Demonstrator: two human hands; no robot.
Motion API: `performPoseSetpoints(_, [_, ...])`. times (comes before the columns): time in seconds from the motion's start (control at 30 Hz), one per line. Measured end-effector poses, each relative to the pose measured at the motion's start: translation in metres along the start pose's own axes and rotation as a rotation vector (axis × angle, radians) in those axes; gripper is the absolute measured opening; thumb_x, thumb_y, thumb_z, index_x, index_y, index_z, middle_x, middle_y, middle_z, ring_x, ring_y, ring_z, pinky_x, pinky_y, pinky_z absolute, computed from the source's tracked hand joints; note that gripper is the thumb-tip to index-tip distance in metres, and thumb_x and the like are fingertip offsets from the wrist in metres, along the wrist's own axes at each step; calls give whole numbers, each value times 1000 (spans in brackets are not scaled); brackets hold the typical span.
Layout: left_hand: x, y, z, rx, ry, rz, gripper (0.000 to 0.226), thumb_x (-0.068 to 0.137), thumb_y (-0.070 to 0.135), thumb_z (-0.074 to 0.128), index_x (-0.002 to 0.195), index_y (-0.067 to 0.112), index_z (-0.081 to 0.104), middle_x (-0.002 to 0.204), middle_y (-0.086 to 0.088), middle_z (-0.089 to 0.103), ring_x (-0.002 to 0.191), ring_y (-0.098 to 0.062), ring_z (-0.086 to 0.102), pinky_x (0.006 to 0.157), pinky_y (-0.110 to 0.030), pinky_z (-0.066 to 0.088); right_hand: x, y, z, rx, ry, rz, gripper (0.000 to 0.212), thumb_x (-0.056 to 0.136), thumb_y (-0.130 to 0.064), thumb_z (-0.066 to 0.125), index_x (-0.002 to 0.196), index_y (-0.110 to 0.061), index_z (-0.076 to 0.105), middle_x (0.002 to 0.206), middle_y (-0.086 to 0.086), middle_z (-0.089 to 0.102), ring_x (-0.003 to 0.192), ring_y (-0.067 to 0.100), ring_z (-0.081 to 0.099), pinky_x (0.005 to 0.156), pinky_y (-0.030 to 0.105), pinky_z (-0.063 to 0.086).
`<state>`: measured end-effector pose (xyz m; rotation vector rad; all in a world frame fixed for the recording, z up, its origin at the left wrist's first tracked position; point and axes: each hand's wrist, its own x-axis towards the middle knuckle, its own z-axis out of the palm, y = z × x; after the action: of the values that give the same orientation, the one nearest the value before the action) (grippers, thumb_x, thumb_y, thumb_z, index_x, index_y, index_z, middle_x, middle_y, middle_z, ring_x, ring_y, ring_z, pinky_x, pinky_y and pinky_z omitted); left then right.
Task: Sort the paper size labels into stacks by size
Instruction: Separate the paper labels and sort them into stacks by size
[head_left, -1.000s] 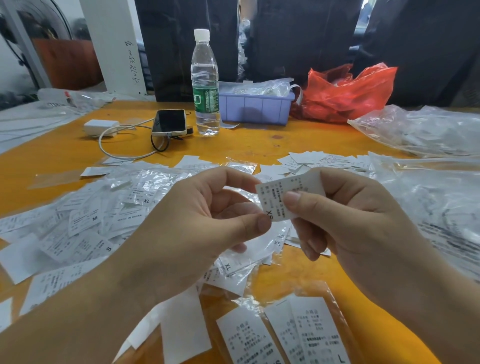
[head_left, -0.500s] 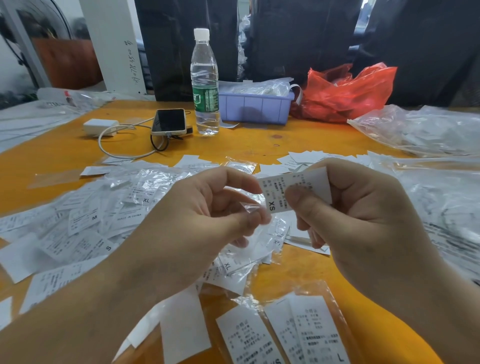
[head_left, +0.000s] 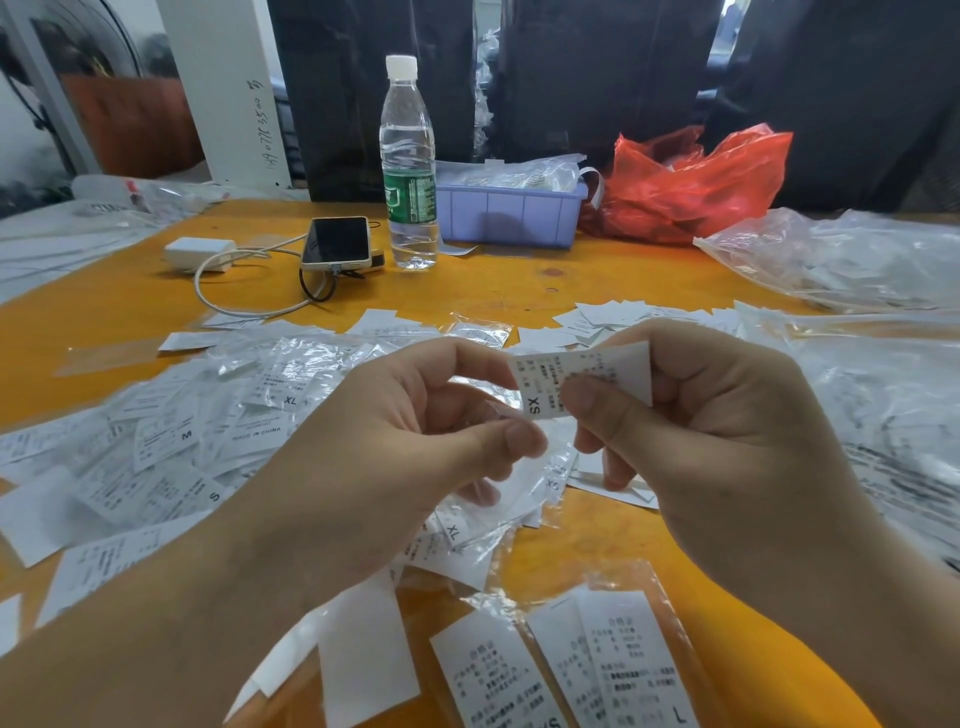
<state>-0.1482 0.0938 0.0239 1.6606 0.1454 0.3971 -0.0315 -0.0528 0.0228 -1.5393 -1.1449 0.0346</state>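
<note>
White paper, printed in small dark type, and there it is up in front of the camera: a size label (head_left: 582, 382) marked XS, turned sideways above the orange table (head_left: 519, 291). The right hand (head_left: 727, 441) pinches it, thumb across the printed face, fingers curled behind. The left hand (head_left: 374, 457) sits just beside it, index finger arched over, thumb and fingertips closed on a thin clear plastic sleeve (head_left: 519, 467) that trails down below the label. Beneath the left hand spreads the loose heap of labels (head_left: 171, 447), many in clear wrappers, with M, S and XL showing. Near the bottom edge lie a few bagged labels (head_left: 628, 665), one reading L. A small scatter of white labels (head_left: 613, 317) rests beyond the hands.
</note>
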Motion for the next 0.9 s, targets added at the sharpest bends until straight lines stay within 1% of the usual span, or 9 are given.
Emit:
performPoseSetpoints(0.03, [0,0,0,7,5,1,37,55,33,88,89,31,73,81,-11,75,62,-15,67,58,-24,56,0,0,0,29,5,14,6,82,-24,65,79,-19,67,62,1,65,46,14,56,45,31,49])
performPoseSetpoints(0.1, [-1,1,-1,13,34,2,37,52,35,83,88,34,74,80,-9,75,61,-14,67,57,-24,56,1,0,-1,96,27,41,7,81,-23,65,80,-18,68,61,1,65,45,14,55,46,27,49])
performPoseSetpoints(0.23, [0,0,-3,32,81,6,38,52,36,79,89,35,74,77,-6,74,62,-12,67,56,-22,55,1,0,-2,107,47,57,8,80,-25,66,84,-19,69,62,3,66,48,12,56,46,28,48])
performPoseSetpoints(0.37, [2,0,-2,16,92,18,36,52,35,80,87,34,75,73,-2,72,61,-11,66,54,-21,53,1,-1,-3,131,20,81,8,79,-24,66,85,-19,69,61,4,65,47,9,55,45,26,46])
performPoseSetpoints(0.53, [1,0,-2,16,92,26,41,49,37,80,89,33,74,72,-1,72,61,-10,66,54,-21,53,3,0,-3,236,-3,127,8,76,-21,67,82,-17,70,58,5,64,45,13,50,46,27,46])
performPoseSetpoints(0.63, [2,-1,-3,39,85,24,43,50,34,91,89,34,74,73,0,72,62,-10,67,54,-20,52,4,0,-2,285,-11,131,7,76,-19,67,81,-14,70,58,6,63,45,15,48,46,27,45])
performPoseSetpoints(0.67, [2,-1,-3,42,84,26,42,51,33,91,89,34,74,73,0,72,63,-10,67,55,-20,52,4,-1,-2,290,-15,131,7,76,-19,67,81,-14,71,58,6,63,45,15,48,46,28,45])
performPoseSetpoints(0.77, [1,-2,-3,41,84,29,34,56,31,81,88,36,74,73,1,72,64,-10,67,55,-20,52,2,-2,-3,299,-15,116,6,78,-20,67,80,-16,71,58,4,63,45,15,49,47,29,45])
performPoseSetpoints(0.9, [1,-4,-2,60,76,26,33,56,28,82,85,40,73,74,3,74,65,-10,68,55,-20,53,1,-3,-2,303,-24,63,3,79,-18,67,80,-17,70,60,5,64,45,15,49,45,28,45])
